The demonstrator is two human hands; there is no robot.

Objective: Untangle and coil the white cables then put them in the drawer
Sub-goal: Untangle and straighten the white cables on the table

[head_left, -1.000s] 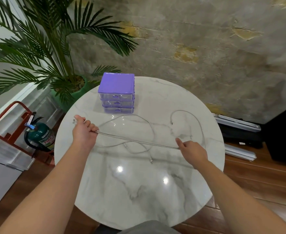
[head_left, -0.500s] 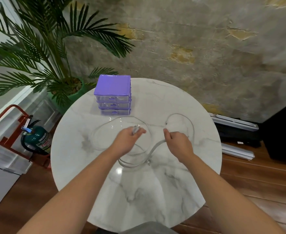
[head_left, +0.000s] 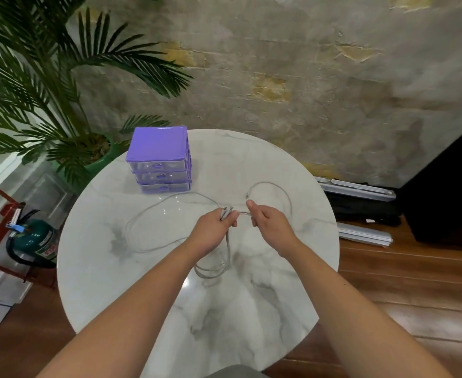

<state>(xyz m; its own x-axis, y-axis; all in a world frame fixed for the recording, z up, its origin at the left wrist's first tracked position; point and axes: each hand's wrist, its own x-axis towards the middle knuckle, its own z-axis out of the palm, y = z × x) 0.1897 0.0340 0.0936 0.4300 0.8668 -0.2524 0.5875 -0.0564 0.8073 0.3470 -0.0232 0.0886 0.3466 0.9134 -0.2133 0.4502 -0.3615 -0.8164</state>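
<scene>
My hands have come together over the middle of the table (head_left: pixel 109 290). A second ago they were spread wide with a cable pulled straight between them; half a second ago they were closing in; now my left hand (head_left: pixel 213 230) and right hand (head_left: pixel 269 225) sit just beside each other, nearly touching.

My left fingers are curled round a doubled cable (head_left: pixel 227 246), with two plug ends poking out above my knuckles. From under that fist the strands hang down and lie in a small loop on the marble, nearer to me than before. My right thumb and fingers pinch a short bit of the same cable, which bridges the small gap between my hands. That straight run from a second ago is gone, folded into the loop below my left hand.

A second cable (head_left: pixel 148 222) lies in a wide slack loop to the left, running from near the drawers (head_left: pixel 160 170) round and under my left wrist. It looks rounder and has shifted nearer my arm. A third arc (head_left: pixel 284 195) curves behind my right hand, its free plug end lying on the table just past my thumb. That one has hardly moved.

The purple drawers stand at the far left of the table, all three shut, same as before. The view has tipped a little: the palm (head_left: pixel 41 85) and the extinguisher (head_left: pixel 33 241) sit lower left now.
</scene>
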